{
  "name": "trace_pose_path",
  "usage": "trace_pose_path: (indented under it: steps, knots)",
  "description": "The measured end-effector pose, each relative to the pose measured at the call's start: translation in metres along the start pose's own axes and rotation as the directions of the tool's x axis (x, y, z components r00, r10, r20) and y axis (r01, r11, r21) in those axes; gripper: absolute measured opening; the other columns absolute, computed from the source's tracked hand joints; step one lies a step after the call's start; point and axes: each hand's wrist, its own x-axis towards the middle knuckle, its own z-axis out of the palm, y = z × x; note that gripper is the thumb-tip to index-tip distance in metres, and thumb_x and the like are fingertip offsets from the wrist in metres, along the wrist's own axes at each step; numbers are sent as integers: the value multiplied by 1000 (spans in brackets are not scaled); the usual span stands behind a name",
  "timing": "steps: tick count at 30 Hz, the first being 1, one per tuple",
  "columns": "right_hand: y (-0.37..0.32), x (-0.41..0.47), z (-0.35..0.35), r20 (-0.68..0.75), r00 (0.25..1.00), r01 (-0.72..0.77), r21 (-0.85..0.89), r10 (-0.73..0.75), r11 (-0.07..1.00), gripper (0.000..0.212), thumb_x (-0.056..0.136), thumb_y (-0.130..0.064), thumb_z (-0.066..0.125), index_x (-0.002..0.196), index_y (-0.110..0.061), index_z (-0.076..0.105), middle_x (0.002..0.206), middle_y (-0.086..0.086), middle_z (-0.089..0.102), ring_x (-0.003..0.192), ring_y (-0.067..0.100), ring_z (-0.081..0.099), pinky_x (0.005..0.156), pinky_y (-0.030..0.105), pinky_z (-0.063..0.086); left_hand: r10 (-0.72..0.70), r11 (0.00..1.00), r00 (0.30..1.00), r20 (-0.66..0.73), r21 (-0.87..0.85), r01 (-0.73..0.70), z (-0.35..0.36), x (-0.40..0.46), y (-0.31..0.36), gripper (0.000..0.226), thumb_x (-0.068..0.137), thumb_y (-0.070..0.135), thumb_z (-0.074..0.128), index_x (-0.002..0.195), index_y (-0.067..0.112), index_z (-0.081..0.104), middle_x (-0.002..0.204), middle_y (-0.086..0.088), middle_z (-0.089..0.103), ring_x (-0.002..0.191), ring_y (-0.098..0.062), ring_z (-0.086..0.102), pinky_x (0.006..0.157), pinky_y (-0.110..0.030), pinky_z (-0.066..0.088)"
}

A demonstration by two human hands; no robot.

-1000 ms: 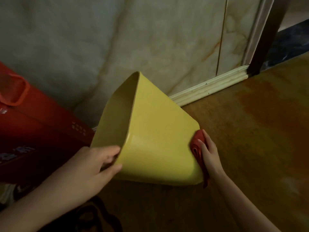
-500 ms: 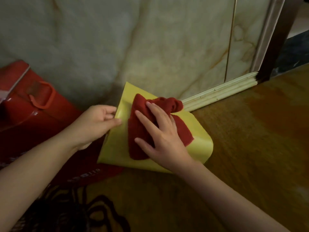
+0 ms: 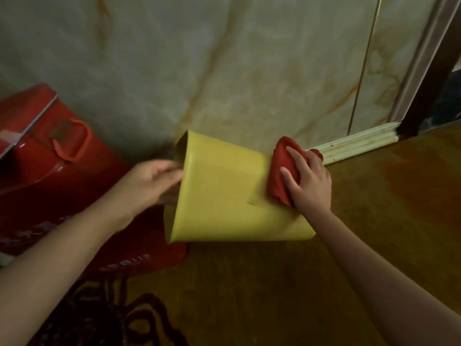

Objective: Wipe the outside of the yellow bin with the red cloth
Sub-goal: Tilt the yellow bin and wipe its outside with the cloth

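Note:
The yellow bin [image 3: 224, 196] lies tipped on its side above the floor, its open mouth facing left and its base to the right. My left hand [image 3: 152, 181] grips the rim at the mouth, with the fingers partly hidden inside. My right hand [image 3: 308, 183] presses the bunched red cloth [image 3: 280, 171] flat against the upper outside wall, close to the base end. The fingers are spread over the cloth.
A big red carton [image 3: 45, 176] with a handle stands at the left, partly under the bin. The marble wall [image 3: 224, 71] and a pale skirting board [image 3: 356, 143] run behind. A dark door frame [image 3: 431, 78] is at far right. A dark patterned thing [image 3: 99, 315] lies on the brown floor [image 3: 374, 221] at the bottom left.
The cloth and my right hand slid along the bin's outer wall from the mouth end towards the base. The bin turned and more of its side now shows.

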Motion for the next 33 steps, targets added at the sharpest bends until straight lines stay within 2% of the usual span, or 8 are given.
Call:
trace_pose_path:
  steps: [2,5,11,15,18,21,27,33]
  knots:
    - [-5,3,3,-67,977,-195,94,201,976,63,83,-64,27,137,-34,40,145,8,39,139,26,25,112,50,20,101,957,992,69,265,-116,17,-28,-24,17,90,14,49,91,22,64,87,-1,74,77,-4,66,66,-27,53]
    - [-31,-3,6,-65,944,-307,181,323,934,60,84,-62,29,138,-37,36,155,7,23,144,24,9,115,53,8,173,942,985,22,287,-172,32,-40,-34,20,91,14,48,102,25,60,100,2,70,92,-9,66,81,-37,53]
    - [-113,-44,8,41,963,260,101,-265,960,63,82,-68,30,141,-48,20,159,4,9,146,22,-2,111,56,9,155,987,987,35,37,-156,23,-13,0,27,92,7,45,93,22,67,91,-4,76,83,-16,71,73,-28,56]
    - [-115,-23,-4,28,891,451,68,-453,890,67,79,-71,36,141,-49,21,159,2,9,146,26,1,107,66,14,185,983,980,79,6,-186,16,-3,21,23,86,17,47,98,8,65,93,-22,72,89,-38,67,80,-49,53]
    - [-84,-18,-2,35,885,459,100,-464,883,69,78,-71,39,141,-46,25,157,2,18,146,23,10,107,61,26,159,986,984,75,47,-163,22,10,30,35,86,19,50,97,-13,53,93,-44,59,79,-40,57,73,-57,44]
    - [-16,-27,-3,91,922,372,51,-375,927,69,80,-71,37,142,-42,24,154,7,25,143,25,19,107,56,31,86,995,996,4,53,-86,23,29,33,32,92,12,45,107,-14,53,104,-26,62,96,-30,55,91,-46,43]
    - [72,-67,-4,189,981,-81,161,50,984,76,72,-79,39,137,-59,5,156,-12,-1,143,21,5,107,64,30,-65,995,998,-27,80,67,32,62,56,48,91,19,47,133,-2,39,141,-23,44,130,-35,40,110,-53,29]
    - [-5,-43,-3,81,970,221,110,-230,969,76,81,-67,44,144,-43,9,159,0,10,146,18,-2,115,55,11,-69,996,996,-50,60,72,34,63,66,35,91,11,47,120,-8,52,114,-23,59,104,-29,55,90,-36,43]
